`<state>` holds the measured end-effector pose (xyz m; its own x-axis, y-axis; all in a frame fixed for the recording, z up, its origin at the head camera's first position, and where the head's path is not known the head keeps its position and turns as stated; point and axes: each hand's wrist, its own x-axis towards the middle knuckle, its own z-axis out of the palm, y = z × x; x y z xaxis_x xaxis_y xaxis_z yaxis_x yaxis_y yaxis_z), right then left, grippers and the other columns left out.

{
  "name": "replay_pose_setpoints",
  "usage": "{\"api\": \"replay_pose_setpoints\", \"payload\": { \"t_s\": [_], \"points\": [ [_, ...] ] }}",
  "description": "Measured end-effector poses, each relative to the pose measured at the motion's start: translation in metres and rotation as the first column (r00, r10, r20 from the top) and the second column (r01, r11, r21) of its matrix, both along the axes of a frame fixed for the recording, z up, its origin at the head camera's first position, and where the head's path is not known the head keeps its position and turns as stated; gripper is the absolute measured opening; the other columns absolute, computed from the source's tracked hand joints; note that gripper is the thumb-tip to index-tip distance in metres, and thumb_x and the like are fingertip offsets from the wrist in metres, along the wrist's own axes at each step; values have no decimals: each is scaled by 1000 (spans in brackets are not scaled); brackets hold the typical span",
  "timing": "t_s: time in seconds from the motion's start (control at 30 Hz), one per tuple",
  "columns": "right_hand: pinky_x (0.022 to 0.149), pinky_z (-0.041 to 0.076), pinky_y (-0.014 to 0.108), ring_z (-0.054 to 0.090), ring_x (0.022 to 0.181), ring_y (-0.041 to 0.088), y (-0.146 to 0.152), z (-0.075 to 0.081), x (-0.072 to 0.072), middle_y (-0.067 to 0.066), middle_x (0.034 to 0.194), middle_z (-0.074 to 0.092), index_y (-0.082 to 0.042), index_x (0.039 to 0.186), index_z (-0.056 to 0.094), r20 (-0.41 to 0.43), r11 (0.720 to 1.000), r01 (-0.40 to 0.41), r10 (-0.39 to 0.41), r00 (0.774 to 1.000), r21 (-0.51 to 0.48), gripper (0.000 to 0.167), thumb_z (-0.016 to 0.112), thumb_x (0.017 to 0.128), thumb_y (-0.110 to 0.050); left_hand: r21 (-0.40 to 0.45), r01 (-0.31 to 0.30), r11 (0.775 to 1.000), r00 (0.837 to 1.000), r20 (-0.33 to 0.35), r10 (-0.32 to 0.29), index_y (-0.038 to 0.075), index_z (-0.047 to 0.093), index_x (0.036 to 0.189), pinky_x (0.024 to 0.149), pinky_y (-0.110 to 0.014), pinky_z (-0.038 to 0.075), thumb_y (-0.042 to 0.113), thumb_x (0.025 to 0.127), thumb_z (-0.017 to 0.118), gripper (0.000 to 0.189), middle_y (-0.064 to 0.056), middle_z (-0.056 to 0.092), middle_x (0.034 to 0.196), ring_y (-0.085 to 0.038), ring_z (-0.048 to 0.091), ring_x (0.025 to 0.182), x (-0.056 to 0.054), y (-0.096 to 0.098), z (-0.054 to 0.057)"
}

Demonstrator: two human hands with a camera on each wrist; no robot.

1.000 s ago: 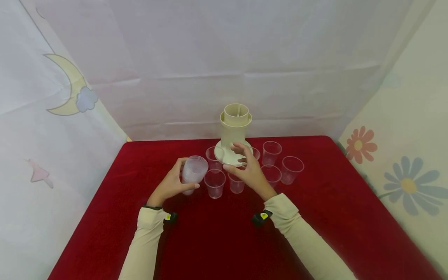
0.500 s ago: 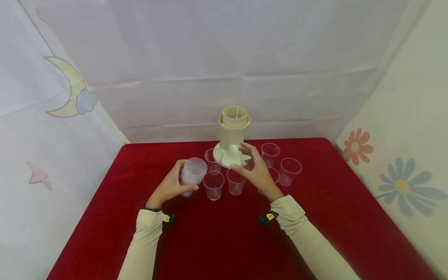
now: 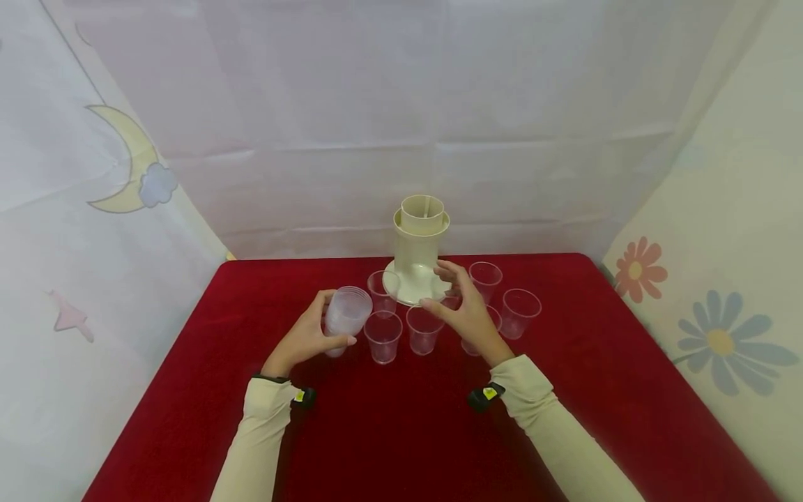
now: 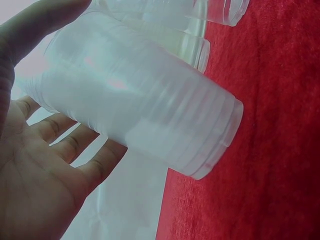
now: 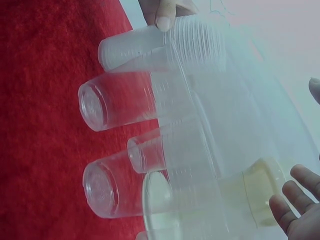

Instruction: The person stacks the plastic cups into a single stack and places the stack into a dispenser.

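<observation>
Through my head feed, the stack of clear cups (image 3: 347,315) sits at 10 o'clock from the table's middle, frosty where the nested walls overlap, its rims tipped toward 1 o'clock. My left hand (image 3: 306,337) is wrapped round it, thumb on the near side. My right hand (image 3: 469,317) has thumb and fingers apart with nothing between them, above loose cups (image 3: 384,340) that stand upright, thin and see-through, from 11 to 2 o'clock. Behind them, at 12, rises a cream stand (image 3: 414,252) on a round foot. Red cloth (image 3: 389,439) covers the table; pale sheets (image 3: 351,90) wall it in, a moon (image 3: 141,146) at 10, flowers (image 3: 641,270) near 2. The far edge runs close behind the stand; plain cloth stretches from 4 round to 8
</observation>
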<state>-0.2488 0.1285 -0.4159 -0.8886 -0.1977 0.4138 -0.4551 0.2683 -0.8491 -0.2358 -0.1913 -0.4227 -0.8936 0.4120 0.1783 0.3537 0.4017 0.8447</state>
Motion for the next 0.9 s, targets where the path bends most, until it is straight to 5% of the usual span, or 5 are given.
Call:
{"api": "replay_pose_setpoints", "payload": {
  "t_s": [0.23,0.43,0.9],
  "points": [
    [96,45,42,50,123,35,10,8,6,15,146,49,-13,148,38,17,999,24,-24,1000,41,72,77,87,-16,-12,-9,1000,1000,9,9,5,32,142,94,-57,50,9,76,83,84,-21,48,135,-39,54,116,0,0,2],
    [97,43,48,48,127,24,21,-3,-1,9,145,50,-14,147,40,-2,998,47,-47,999,32,72,78,87,-14,-17,-7,1000,1000,2,7,3,33,142,95,-57,50,9,76,84,84,-22,48,134,-40,54,116,0,1,3],
    [102,42,58,48,129,29,35,-8,1,11,146,49,-15,147,40,20,996,79,-80,997,31,72,79,86,-16,-10,-9,1000,1000,5,9,4,33,142,93,-56,51,8,77,82,82,-21,48,134,-38,54,115,0,1,0]
  ]
}}
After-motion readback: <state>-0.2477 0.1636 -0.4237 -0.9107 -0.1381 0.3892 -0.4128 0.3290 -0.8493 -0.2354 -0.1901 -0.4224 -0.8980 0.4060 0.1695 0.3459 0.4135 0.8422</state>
